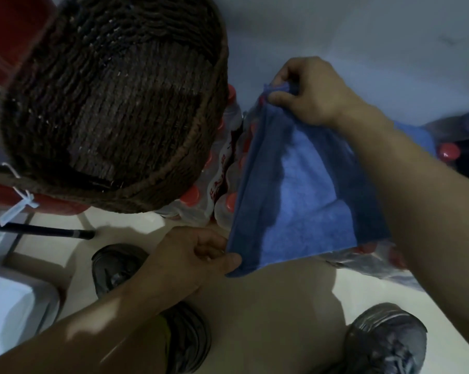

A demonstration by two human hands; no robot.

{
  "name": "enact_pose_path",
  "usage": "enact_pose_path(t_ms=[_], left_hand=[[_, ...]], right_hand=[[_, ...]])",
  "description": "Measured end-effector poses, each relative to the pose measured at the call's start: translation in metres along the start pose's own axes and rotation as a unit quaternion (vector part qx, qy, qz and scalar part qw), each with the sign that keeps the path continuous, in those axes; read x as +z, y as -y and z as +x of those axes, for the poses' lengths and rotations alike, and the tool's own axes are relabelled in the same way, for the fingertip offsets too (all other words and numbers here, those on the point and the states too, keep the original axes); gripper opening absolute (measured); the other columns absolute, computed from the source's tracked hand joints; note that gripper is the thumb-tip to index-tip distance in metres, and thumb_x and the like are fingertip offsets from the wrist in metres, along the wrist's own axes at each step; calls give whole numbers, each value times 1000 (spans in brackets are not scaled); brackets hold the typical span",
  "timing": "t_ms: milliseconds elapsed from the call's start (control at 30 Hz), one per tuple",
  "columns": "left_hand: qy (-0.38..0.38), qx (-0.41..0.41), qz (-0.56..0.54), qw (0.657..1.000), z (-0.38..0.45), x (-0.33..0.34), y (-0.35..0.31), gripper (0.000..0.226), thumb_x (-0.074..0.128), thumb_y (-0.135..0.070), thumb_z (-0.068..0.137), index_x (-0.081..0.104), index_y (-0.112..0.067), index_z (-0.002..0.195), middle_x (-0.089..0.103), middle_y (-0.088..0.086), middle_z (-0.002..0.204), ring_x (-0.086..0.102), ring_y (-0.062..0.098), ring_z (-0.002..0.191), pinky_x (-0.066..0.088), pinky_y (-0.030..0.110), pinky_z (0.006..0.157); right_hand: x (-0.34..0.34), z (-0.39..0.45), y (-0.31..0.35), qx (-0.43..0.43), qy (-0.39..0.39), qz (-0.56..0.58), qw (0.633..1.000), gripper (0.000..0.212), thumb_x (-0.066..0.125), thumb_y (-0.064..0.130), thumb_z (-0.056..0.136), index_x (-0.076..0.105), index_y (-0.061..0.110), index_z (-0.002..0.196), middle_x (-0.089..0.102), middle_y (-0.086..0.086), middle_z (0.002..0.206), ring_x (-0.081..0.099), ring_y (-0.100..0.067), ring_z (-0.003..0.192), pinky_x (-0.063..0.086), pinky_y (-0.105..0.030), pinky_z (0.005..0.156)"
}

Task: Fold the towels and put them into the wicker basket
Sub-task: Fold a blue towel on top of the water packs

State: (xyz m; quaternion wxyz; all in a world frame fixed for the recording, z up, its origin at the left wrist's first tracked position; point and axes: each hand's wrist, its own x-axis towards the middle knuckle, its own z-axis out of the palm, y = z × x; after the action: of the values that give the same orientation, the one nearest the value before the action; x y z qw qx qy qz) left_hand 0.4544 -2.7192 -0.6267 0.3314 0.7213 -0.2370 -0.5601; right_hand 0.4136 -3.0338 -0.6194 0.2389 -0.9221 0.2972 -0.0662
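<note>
A blue towel (298,190) hangs stretched in the air at the centre right, doubled over on itself. My right hand (306,90) pinches its far upper corner. My left hand (195,255) pinches its near lower corner. The dark brown wicker basket (106,103) fills the upper left, resting on a red chair, and its inside looks dark with no towel showing. The towel's left edge hangs just to the right of the basket's rim.
Packs of water bottles with red caps (222,171) stand behind and under the towel. A red chair (63,206) carries the basket. A black rod (39,229) lies at the left. Shoes (114,265) and my own feet are on the pale floor.
</note>
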Motion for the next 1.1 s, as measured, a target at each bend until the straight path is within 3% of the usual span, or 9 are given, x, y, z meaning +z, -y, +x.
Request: enact_pose_path(t_ms=[133, 233, 300, 433, 533, 767, 933, 1033, 1100], left_hand=[[-100, 24, 38, 994, 3, 4, 2, 15, 83, -32, 69, 73, -22, 70, 65, -11, 68, 53, 0, 58, 41, 9, 54], [-55, 12, 29, 998, 4, 6, 0, 16, 79, -27, 77, 72, -12, 79, 72, -1, 74, 59, -1, 59, 44, 9, 55], [-13, -4, -8, 1000, 2, 7, -2, 18, 76, -23, 81, 70, -7, 85, 73, 3, 72, 62, 3, 57, 48, 14, 55], [14, -3, -29, 999, 2, 6, -2, 13, 71, -23, 85, 69, -11, 89, 69, 2, 66, 60, 8, 54, 48, 17, 51], [2, 8, 29, 1000, 3, 2, 0, 22, 67, -35, 86, 67, -15, 78, 58, -3, 51, 50, 3, 44, 39, 14, 45], [-47, 58, 145, 987, 4, 1, 4, 36, 64, -43, 86, 50, -18, 63, 52, -9, 51, 48, 1, 48, 40, 12, 51], [-69, 73, 347, 932, 7, -7, -18, 35, 60, -51, 84, 53, -24, 63, 57, -7, 56, 54, 5, 54, 45, 20, 54], [-138, 210, 365, 896, 11, 5, -55, 31, 55, -48, 85, 52, -24, 66, 54, -8, 56, 52, 6, 52, 47, 30, 54], [-164, 337, 321, 870, 18, 30, -87, 21, 54, -39, 89, 55, -21, 79, 56, -10, 71, 53, 8, 64, 47, 30, 62]], right_hand=[[-7, 2, 3, -8, -23, 72, 997, 18, 66, 19, 92, 64, 7, 105, 64, -4, 99, 62, -23, 94, 47, -28, 81], [-3, 2, 5, -25, -27, 58, 998, 23, 57, 21, 98, 67, 4, 108, 69, -8, 105, 64, -24, 101, 47, -31, 88], [4, 3, 5, -33, -31, 27, 999, 29, 52, 25, 101, 70, 2, 103, 71, -14, 103, 63, -27, 98, 44, -31, 84], [14, 6, 9, -28, -70, 31, 997, 32, 47, 27, 103, 69, 4, 104, 70, -14, 105, 61, -29, 100, 40, -29, 82], [22, 10, 9, -7, -102, 22, 995, 34, 46, 32, 103, 65, 5, 103, 68, -16, 105, 59, -33, 101, 38, -34, 81], [40, 8, 13, 24, -112, -72, 991, 37, 37, 31, 105, 60, 2, 109, 54, -19, 117, 52, -35, 106, 38, -42, 90], [7, -27, 8, -61, -183, -63, 979, 30, 47, 20, 96, 59, 5, 118, 57, -15, 115, 55, -29, 104, 42, -44, 92], [-24, -59, -2, -117, -146, -48, 981, 19, 53, 11, 91, 63, 1, 103, 58, -17, 99, 56, -29, 92, 44, -36, 83], [-47, -90, -13, -106, -128, -46, 985, 11, 56, 8, 90, 64, 2, 95, 58, -14, 90, 54, -24, 85, 40, -27, 77]])
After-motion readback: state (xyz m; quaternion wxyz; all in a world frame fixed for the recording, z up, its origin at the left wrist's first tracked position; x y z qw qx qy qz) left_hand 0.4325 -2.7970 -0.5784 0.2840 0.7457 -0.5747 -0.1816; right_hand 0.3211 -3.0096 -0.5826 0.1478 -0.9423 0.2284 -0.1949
